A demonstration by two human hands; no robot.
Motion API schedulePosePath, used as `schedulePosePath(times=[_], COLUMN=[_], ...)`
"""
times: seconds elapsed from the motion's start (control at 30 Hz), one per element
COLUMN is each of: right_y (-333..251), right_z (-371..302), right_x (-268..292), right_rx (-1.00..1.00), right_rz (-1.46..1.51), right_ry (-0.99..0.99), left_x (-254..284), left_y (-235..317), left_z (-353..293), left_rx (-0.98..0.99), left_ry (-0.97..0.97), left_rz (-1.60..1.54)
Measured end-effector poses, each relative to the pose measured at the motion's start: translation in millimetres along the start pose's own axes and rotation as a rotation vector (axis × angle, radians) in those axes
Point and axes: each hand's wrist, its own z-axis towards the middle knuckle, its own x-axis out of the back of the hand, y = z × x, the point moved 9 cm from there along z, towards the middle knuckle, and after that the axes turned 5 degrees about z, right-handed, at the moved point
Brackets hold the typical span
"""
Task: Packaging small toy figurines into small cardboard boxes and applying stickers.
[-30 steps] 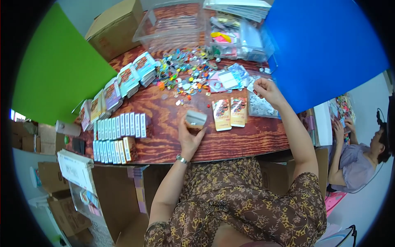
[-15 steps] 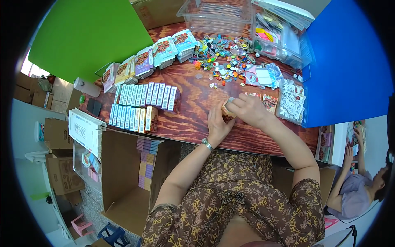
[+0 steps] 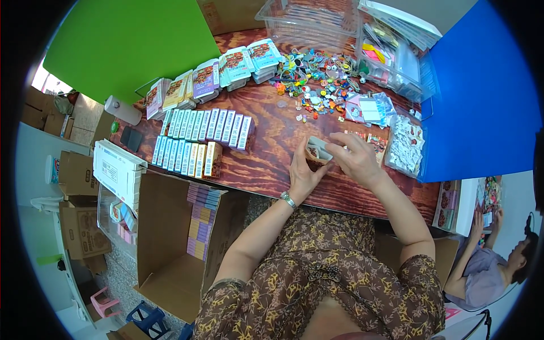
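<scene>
Above the table's near edge, my left hand [image 3: 305, 173] is wrapped round a small carton [image 3: 315, 163], brownish with a printed side. Its top stands open, pale flaps raised, with the inside partly in view. On the carton's right, my right hand [image 3: 360, 161] has its fingers curled together, the tips at the raised flap. Whether anything is pinched between those fingertips is too small to make out. Just beyond the right hand lie small printed packets [image 3: 377, 144], partly hidden by it. A wristwatch [image 3: 288, 199] is on my left wrist.
Two rows of upright cartons [image 3: 207, 124] stand left, with stacks of flat cartons [image 3: 235, 65] behind. Small colourful trinkets [image 3: 320, 79] are heaped at the back. Right are a tub of white packets [image 3: 405, 146] and a blue panel [image 3: 481, 90]. A co-worker [image 3: 487, 275] sits far right.
My right hand has drawn back a little to the right from the carton's top. The carton's pale flaps and opening now show. The view has shifted slightly.
</scene>
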Motion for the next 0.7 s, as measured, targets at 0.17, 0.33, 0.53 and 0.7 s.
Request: schedulePosePath(times=[0.17,0.33,0.53,0.7], right_y=[17,22,35,33], right_z=[-36,-46,-50,-32], right_x=[-14,-34,-45,-46], right_rx=[-0.173,-0.195,-0.201,-0.227], right_rz=[0.149,0.206,0.371,0.504], right_ry=[0.173,0.149,0.043,-0.112], left_x=[2,3,32,39], left_y=[1,-1,3,0], left_z=[1,-5,0,13], left_rx=[0.027,-0.030,-0.223,-0.238], left_ry=[0.004,-0.057,-0.071,-0.182], left_rz=[-0.048,-0.044,-0.145,-0.122])
